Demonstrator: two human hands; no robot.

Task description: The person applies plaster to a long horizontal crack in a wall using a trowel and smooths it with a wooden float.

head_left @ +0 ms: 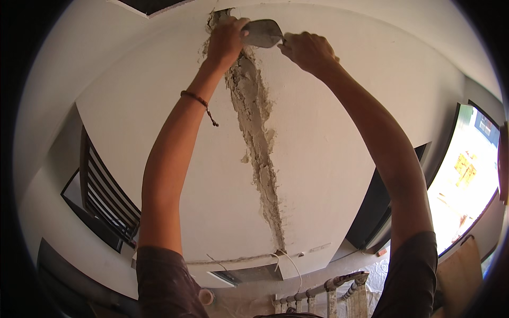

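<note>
A long grey strip of fresh filler (258,138) runs along a chased groove in the white ceiling (328,132). At its far end my right hand (306,50) grips the handle of a metal trowel (262,33), blade flat against the ceiling. My left hand (226,40) is raised beside it, fingers pressing on the blade's left edge and on the wet filler. A beaded bracelet (195,98) sits on my left wrist. Both forearms reach up from the lower edge.
A louvred window (108,196) lies at the left, and a bright window opening (466,180) at the right. A white cable (290,265) hangs from the groove's near end by a recessed box (249,274). A baluster railing (328,294) shows below.
</note>
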